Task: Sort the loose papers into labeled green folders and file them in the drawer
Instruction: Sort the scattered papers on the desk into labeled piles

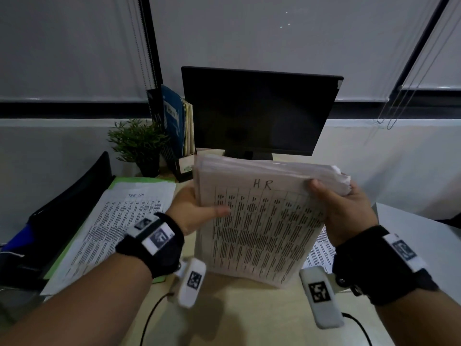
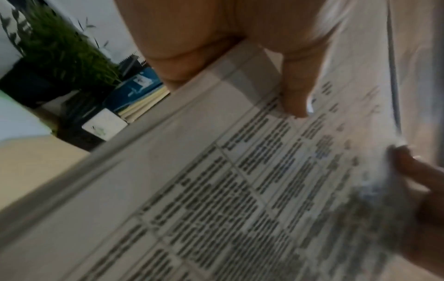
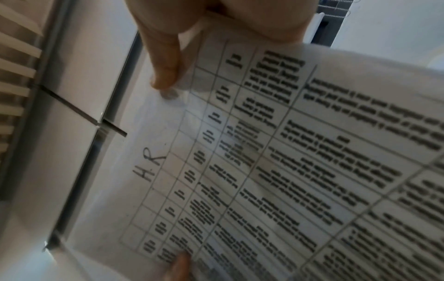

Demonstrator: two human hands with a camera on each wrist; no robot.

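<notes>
Both hands hold a thick stack of printed papers (image 1: pixel 259 221) upright above the desk; its top sheet is a table with "HR" handwritten at the head. My left hand (image 1: pixel 197 211) grips the stack's left edge, thumb across the front. My right hand (image 1: pixel 341 208) grips the upper right corner, thumb on the top sheet. The wrist views show the stack (image 2: pixel 240 190) (image 3: pixel 288 161) close up, with a thumb pressed on it in each. A green folder (image 1: pixel 119 182) lies on the desk at left, with a printed sheet (image 1: pixel 114 226) on top of it.
A dark monitor (image 1: pixel 259 113) stands behind the stack. Left of it are a potted plant (image 1: pixel 139 143) and a file holder with booklets (image 1: pixel 179 126). A black tray (image 1: pixel 62 203) sits at the far left. More printed paper (image 1: pixel 320 250) lies under my right wrist.
</notes>
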